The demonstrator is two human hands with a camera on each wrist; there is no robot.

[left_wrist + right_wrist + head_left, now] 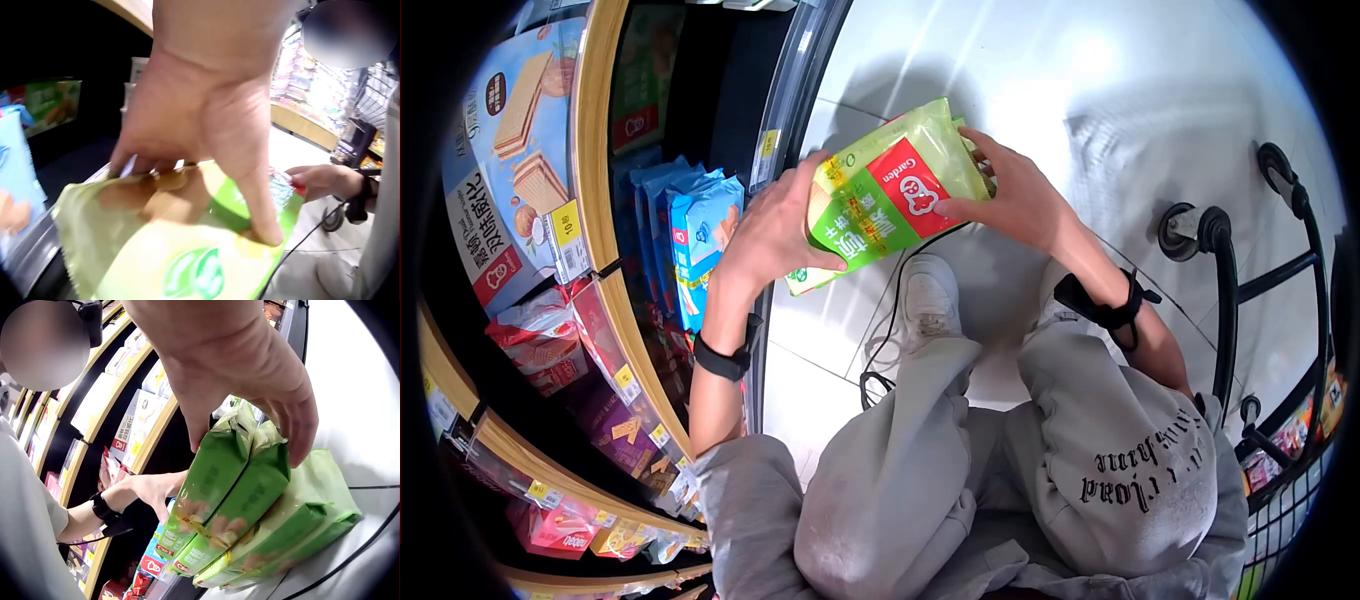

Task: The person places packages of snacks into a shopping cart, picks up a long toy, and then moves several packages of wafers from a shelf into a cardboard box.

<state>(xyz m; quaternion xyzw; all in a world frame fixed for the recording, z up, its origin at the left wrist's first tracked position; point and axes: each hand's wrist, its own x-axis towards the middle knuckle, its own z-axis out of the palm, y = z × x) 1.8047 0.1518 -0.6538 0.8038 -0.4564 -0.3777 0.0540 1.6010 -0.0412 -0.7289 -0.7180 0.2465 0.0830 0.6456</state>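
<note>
Green biscuit packets [890,195] sit stacked between my hands: left hand [775,225] with fingers curled round one end, right hand [1010,195] gripping the other.

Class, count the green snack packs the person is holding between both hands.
3 green packs show clearly, pressed side by side between the left hand and right hand: one by the thumb, one in the middle, one outermost. A fourth may be hidden.

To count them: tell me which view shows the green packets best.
Right wrist view: the green packets show edge-on, side by side, in the right hand. Head view shows only the top packet's printed face; left wrist view, a blurred close-up under the left hand.
</note>
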